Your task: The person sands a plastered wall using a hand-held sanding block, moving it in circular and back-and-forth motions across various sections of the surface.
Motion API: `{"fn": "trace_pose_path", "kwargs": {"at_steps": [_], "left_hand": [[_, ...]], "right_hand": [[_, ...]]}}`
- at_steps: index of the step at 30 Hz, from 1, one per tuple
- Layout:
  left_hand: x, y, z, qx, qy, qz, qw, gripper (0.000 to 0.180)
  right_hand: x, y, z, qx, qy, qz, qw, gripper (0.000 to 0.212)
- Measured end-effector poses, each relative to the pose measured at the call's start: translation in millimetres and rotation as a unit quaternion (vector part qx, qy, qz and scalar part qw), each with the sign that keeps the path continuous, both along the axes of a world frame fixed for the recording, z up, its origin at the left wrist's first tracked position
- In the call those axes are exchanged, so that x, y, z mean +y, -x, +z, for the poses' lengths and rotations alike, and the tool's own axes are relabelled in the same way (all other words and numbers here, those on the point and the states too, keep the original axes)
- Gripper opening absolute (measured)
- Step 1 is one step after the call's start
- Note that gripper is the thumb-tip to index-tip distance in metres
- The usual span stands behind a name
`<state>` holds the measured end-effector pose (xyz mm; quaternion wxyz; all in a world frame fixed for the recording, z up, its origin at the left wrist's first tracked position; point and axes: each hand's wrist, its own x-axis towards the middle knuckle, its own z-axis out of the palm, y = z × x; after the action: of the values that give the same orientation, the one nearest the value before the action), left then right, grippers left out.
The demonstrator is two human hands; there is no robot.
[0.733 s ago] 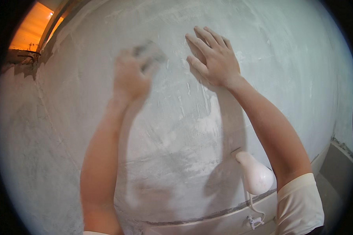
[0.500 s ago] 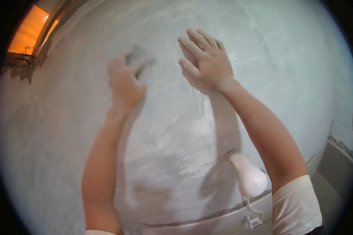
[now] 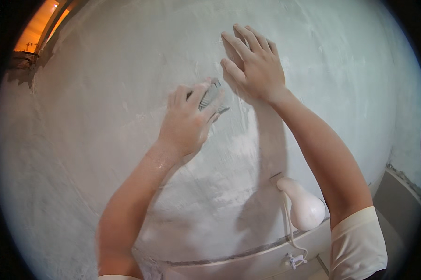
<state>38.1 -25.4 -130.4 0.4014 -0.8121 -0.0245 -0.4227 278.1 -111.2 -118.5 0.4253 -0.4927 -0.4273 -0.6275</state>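
Note:
My left hand [image 3: 187, 114] is wrapped round a small grey hand-held block [image 3: 210, 99] with a ridged, dark-lined back. The block is against the grey plastered wall [image 3: 103, 107], and its underside is hidden. To the upper right, my right hand [image 3: 259, 70] rests with its fingers spread, fingertips at the wall, holding nothing. Pale dust coats the fingers of both hands. Whitish smears and streaks mark the plaster around and below them.
A white pear-shaped fixture [image 3: 306, 207] juts from the wall below my right forearm, with a thin hose running down to a small white valve [image 3: 295, 261]. Light panels [image 3: 205, 268] line the lower edge. An orange-lit opening [image 3: 40, 25] with a rough edge lies upper left.
My left hand has swept right and down across the wall with the grey block, closer to my right hand. The view has shifted slightly; my right hand stays spread at the wall.

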Motion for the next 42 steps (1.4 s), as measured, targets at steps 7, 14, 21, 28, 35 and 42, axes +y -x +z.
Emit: {"fn": "trace_pose_path", "kwargs": {"at_steps": [7, 14, 21, 28, 35, 42], "left_hand": [[19, 12, 78, -0.28, 0.019, 0.097, 0.955, 0.042], [0, -11, 12, 0.011, 0.031, -0.009, 0.999, 0.038], [33, 6, 33, -0.267, -0.008, 0.046, 0.962, 0.036], [7, 26, 23, -0.001, -0.023, 0.024, 0.999, 0.041], [9, 6, 32, -0.017, -0.068, -0.004, 0.998, 0.041], [2, 16, 94, -0.083, 0.034, 0.129, 0.988, 0.036]], "right_hand": [[6, 14, 5, -0.011, -0.017, 0.01, 1.0, 0.06], [-1, -11, -4, -0.033, 0.017, -0.04, 0.999, 0.063], [-4, 2, -14, -0.032, 0.033, -0.011, 0.999, 0.062], [-15, 4, -9, -0.014, 0.073, 0.054, 0.996, 0.068], [-15, -2, -11, -0.038, 0.04, 0.051, 0.997, 0.066], [-3, 3, -17, -0.04, 0.042, 0.057, 0.997, 0.064]]}}
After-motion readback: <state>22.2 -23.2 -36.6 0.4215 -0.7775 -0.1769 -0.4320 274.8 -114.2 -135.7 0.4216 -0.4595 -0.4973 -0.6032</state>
